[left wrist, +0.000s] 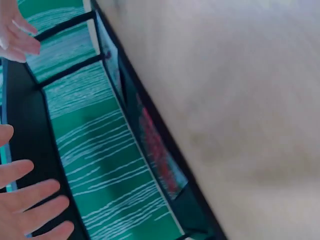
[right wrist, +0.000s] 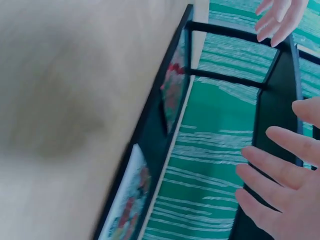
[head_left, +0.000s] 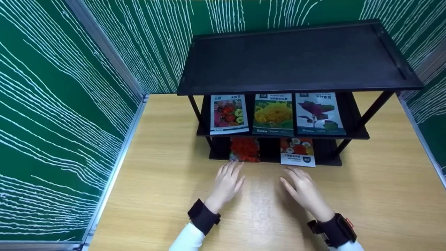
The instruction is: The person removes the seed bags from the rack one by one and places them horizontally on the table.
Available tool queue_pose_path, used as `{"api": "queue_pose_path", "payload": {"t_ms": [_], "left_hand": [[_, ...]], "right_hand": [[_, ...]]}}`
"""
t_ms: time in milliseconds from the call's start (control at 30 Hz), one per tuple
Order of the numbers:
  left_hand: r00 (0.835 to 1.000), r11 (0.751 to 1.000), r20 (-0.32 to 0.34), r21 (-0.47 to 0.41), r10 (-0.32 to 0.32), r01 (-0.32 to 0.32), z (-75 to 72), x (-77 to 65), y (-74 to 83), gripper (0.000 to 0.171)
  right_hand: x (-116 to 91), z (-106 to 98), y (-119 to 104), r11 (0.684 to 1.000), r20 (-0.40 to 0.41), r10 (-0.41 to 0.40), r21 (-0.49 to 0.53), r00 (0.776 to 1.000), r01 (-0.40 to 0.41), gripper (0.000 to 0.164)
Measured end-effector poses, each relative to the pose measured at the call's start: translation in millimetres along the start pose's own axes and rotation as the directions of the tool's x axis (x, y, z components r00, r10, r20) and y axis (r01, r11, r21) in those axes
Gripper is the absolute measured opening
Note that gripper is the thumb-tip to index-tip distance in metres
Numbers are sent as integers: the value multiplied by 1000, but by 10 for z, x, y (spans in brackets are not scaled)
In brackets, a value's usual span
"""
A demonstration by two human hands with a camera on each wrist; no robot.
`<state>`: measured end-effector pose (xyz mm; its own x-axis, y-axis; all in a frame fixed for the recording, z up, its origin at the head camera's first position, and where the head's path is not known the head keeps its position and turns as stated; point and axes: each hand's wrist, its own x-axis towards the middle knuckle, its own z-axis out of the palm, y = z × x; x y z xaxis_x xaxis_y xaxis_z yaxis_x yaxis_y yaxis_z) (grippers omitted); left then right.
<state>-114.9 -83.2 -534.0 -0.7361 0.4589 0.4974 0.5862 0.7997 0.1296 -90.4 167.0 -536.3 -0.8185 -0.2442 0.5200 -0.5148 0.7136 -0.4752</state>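
Observation:
My left hand (head_left: 225, 184) is held low in front of the black shelf, its fingertips beside a red-flower packet (head_left: 244, 149) on the bottom tier. My right hand (head_left: 304, 190) is just in front of a packet with white, red and orange flowers (head_left: 297, 150), which juts slightly past the bottom tier's front edge. Both hands hold nothing; in the wrist views the fingers of the left hand (left wrist: 37, 205) and the right hand (right wrist: 285, 185) are spread and fairly straight. Whether the left fingertips touch the shelf edge I cannot tell.
On the middle tier lie a mixed-flower packet (head_left: 229, 115), a yellow-flower packet (head_left: 273, 114) and a purple-leaf packet (head_left: 318, 113). Above them is the black top board (head_left: 296, 59). The shelf stands on a wooden table (head_left: 156, 167) between green, white-streaked walls (head_left: 45, 115).

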Motion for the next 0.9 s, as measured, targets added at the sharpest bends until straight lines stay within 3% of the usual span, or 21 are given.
{"api": "queue_pose_path", "payload": {"t_ms": [167,367,567,633,700,800,900], "left_hand": [[998,994,-38,-103,40,-44,-133,70,-101,32],[1000,969,5,-248,-1,3,-338,171,-233,28],[990,900,125,-421,-66,113,-527,302,-343,31],[983,884,169,-444,-78,146,-596,352,-373,34],[980,884,182,-441,-79,153,-665,405,-401,34],[986,898,152,-421,-71,130,-747,488,-442,32],[990,892,112,-435,-81,122,-815,577,-479,30]], "right_hand": [[159,-79,-114,999,62,23,48,998,-26,24],[359,-174,-211,995,92,37,89,995,-46,25],[570,-289,-258,996,135,20,78,991,-31,28],[642,-327,-274,996,146,11,83,989,-23,28],[718,-354,-290,996,147,-14,84,989,2,28],[837,-382,-323,996,137,-50,82,989,39,26],[957,-406,-367,995,135,-68,86,989,56,25]]}}
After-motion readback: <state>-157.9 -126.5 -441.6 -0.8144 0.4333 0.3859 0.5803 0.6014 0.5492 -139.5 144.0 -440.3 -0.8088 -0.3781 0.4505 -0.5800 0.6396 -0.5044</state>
